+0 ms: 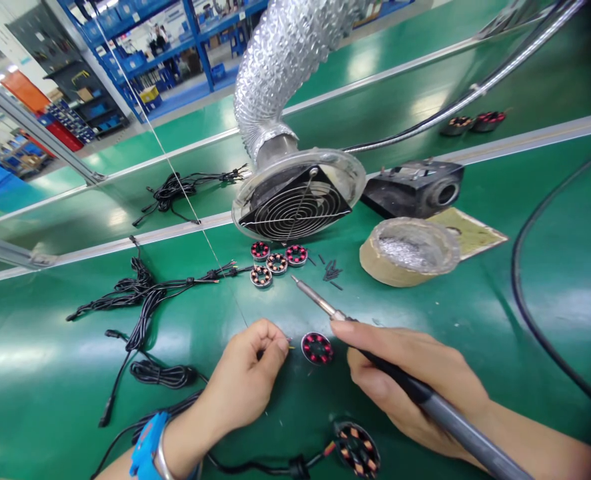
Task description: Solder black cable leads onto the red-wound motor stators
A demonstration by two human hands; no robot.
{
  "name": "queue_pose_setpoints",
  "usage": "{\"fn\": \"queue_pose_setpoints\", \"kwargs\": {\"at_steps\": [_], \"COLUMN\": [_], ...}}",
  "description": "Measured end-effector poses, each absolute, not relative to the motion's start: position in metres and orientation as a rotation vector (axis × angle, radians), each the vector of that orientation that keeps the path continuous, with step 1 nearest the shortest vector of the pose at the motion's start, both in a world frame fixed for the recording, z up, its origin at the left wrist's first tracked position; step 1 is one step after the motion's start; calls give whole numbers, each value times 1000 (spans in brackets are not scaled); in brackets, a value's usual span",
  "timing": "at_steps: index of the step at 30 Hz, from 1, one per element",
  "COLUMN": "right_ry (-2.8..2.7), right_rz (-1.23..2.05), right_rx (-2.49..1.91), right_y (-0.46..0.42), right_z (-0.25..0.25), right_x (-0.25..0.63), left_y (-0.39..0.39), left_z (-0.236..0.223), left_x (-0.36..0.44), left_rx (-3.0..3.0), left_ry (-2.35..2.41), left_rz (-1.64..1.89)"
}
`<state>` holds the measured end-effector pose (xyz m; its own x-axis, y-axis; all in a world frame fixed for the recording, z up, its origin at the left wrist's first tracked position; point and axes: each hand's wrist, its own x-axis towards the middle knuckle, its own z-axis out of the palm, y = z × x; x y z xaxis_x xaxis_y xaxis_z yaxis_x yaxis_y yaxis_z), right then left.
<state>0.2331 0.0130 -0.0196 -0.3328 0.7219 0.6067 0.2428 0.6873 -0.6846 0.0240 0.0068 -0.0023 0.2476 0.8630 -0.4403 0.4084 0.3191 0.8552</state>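
My left hand (248,373) rests on the green mat with thumb and fingers pinched on a thin wire end, just left of a small round stator (317,348) with red windings. My right hand (410,380) grips a soldering iron (425,397) like a pen; its metal tip (300,285) points up and left, lifted away from the stator. Another stator (357,449) with a black cable lies near the front edge between my forearms.
Several stators (277,261) and small black sleeves (331,272) lie below a fume extractor fan (295,200) on a foil duct. Black cable bundles (145,293) lie left. A solder spool (409,250), a black iron stand (415,187) and a sponge pad sit right.
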Motion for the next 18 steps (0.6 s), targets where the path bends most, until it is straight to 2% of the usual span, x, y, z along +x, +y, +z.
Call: {"fn": "queue_pose_setpoints", "kwargs": {"at_steps": [11,18], "right_ry": [-1891,-1963], "right_rz": [587,576], "right_rx": [-679,-735], "right_y": [16,8], "right_z": [-30,-16], "right_x": [232,242], "left_y": [8,8], "left_z": [-4,-3], "left_x": [22,22], "left_rx": [1336,1335], "left_ry": [1415,1389], "left_rz": [491,467]}}
